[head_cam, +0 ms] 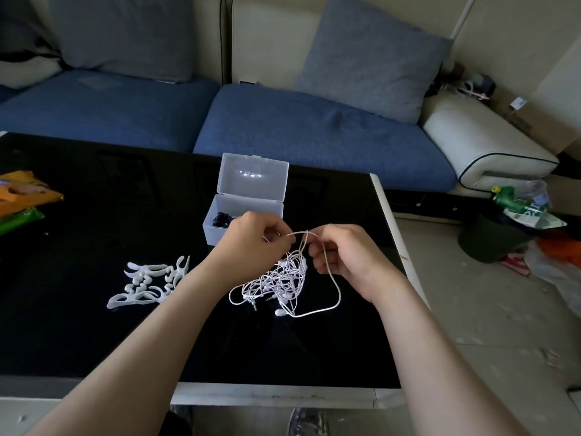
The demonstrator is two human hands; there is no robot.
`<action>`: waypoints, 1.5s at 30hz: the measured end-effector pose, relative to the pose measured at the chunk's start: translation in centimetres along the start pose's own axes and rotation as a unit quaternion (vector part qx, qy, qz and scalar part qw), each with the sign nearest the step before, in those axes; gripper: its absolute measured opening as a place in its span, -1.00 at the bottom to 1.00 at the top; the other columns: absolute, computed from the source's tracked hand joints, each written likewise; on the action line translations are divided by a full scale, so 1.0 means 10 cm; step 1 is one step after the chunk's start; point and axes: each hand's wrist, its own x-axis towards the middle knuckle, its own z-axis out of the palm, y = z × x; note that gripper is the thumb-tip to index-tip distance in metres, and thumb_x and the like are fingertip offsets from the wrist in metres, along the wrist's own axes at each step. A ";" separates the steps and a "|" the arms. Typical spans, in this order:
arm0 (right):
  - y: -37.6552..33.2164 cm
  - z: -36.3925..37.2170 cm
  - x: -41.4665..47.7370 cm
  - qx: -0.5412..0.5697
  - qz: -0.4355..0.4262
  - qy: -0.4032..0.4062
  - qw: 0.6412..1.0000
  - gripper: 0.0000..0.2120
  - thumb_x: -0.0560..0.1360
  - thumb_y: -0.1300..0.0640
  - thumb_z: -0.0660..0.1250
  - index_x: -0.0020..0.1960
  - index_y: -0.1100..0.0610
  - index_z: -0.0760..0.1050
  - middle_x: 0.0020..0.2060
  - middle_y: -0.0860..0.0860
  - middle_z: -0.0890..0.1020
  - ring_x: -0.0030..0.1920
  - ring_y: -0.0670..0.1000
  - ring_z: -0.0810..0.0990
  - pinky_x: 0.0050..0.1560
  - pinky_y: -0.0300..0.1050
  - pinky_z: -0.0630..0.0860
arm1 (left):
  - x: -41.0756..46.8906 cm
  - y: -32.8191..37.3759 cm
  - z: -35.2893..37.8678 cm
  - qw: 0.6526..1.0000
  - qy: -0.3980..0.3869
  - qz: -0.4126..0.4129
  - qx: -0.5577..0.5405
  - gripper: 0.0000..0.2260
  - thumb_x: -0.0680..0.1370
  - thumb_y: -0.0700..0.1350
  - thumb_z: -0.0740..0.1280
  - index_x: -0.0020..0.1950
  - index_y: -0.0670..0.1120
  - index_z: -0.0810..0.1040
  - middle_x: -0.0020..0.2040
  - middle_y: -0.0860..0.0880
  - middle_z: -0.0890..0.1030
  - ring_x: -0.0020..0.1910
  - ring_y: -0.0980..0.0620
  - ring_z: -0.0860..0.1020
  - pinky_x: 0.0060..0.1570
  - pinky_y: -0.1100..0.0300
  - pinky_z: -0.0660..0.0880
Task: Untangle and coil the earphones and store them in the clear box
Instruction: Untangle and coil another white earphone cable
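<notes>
A knotted bundle of white earphones (283, 283) hangs from both hands, its lower loops and plugs resting on the black table (94, 335). My left hand (251, 240) pinches the cable at the top left of the tangle. My right hand (342, 250) grips a strand at the top right, and one long loop runs down from it to the table. Just behind my left hand stands the clear box (242, 212), its lid tipped up open, with something small and dark inside.
White curved plastic pieces (151, 286) lie left of the tangle. Orange and green snack packets (22, 199) sit at the table's left edge. A blue sofa (283, 127) runs behind the table. On the floor to the right are a dark bin and litter (515, 228).
</notes>
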 end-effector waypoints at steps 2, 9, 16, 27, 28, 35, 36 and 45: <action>0.00 0.03 -0.02 -0.020 -0.016 0.000 1.000 -0.87 0.61 0.30 0.33 0.02 0.20 0.66 -0.23 0.12 0.69 -0.32 0.03 0.67 -0.21 -0.12 0.61 | -0.01 0.01 -0.01 0.999 -0.025 0.000 -0.024 -0.88 0.62 -0.07 0.45 -0.12 0.04 0.70 -0.34 0.10 0.63 -0.39 0.16 0.59 -0.24 0.22 0.58; 0.02 0.03 -0.04 -0.035 -0.062 -0.014 0.997 -0.82 0.55 0.23 0.51 0.14 0.09 0.68 -0.11 0.16 0.77 -0.16 0.05 0.72 -0.01 -0.06 0.65 | -0.04 0.00 -0.03 0.998 -0.056 0.010 -0.023 -0.92 0.61 -0.04 0.45 -0.05 0.11 0.72 -0.26 0.08 0.66 -0.38 0.21 0.55 -0.32 0.20 0.59; -0.03 0.05 -0.04 0.029 -0.045 0.012 0.998 -0.83 0.70 0.09 0.31 -0.01 0.14 0.59 -0.20 0.20 0.74 -0.22 0.14 0.73 -0.15 -0.09 0.66 | -0.03 -0.01 -0.07 0.994 -0.092 -0.050 -0.042 -0.87 0.65 -0.18 0.38 -0.02 -0.04 0.71 -0.23 0.00 0.73 -0.37 0.03 0.65 -0.27 0.01 0.66; 0.01 -0.01 0.00 -0.016 0.031 0.091 0.995 -0.74 0.74 0.02 0.16 0.08 0.19 0.49 -0.20 0.22 0.77 -0.19 0.23 0.80 -0.10 0.09 0.71 | -0.13 0.02 -0.04 0.923 -0.355 -0.147 -0.024 -0.58 0.58 -0.38 0.12 0.00 -0.14 0.78 0.15 -0.15 0.71 0.01 -0.10 0.73 0.05 -0.01 0.72; 0.01 -0.01 0.00 -0.031 0.043 0.107 0.993 -0.72 0.72 0.00 0.17 0.05 0.19 0.50 -0.22 0.21 0.77 -0.21 0.23 0.80 -0.09 0.10 0.72 | -0.13 0.00 -0.03 0.917 -0.371 -0.145 -0.003 -0.56 0.58 -0.38 0.10 0.02 -0.12 0.78 0.18 -0.15 0.70 0.06 -0.10 0.73 0.08 0.00 0.71; 0.15 -0.13 -0.03 -0.330 0.097 0.220 0.913 -0.75 0.62 0.06 0.31 -0.08 0.24 0.59 -0.37 0.11 0.73 -0.47 0.09 0.72 -0.23 0.13 0.76 | -0.12 -0.14 0.08 0.918 -0.326 -0.038 0.221 -0.72 0.57 -0.24 0.31 -0.02 0.09 0.74 -0.18 0.19 0.57 -0.13 0.11 0.61 0.03 0.14 0.63; 0.17 -0.14 -0.03 -0.354 0.112 0.207 0.905 -0.83 0.56 0.12 0.39 -0.09 0.24 0.59 -0.34 0.13 0.73 -0.47 0.09 0.72 -0.27 0.12 0.75 | -0.12 -0.15 0.10 0.926 -0.301 -0.025 0.226 -0.77 0.57 -0.22 0.34 0.00 0.09 0.71 -0.14 0.19 0.55 -0.08 0.11 0.58 0.02 0.16 0.58; 0.32 -0.20 0.05 -0.447 0.090 0.075 0.887 -0.59 0.54 0.46 0.31 0.15 0.01 0.67 0.10 0.15 0.62 -0.11 0.17 0.74 -0.09 0.01 0.75 | -0.07 -0.28 0.37 0.934 -0.209 0.042 0.287 -0.72 0.59 -0.25 0.33 0.29 -0.07 0.50 0.23 -0.03 0.47 0.17 -0.12 0.57 0.15 -0.08 0.56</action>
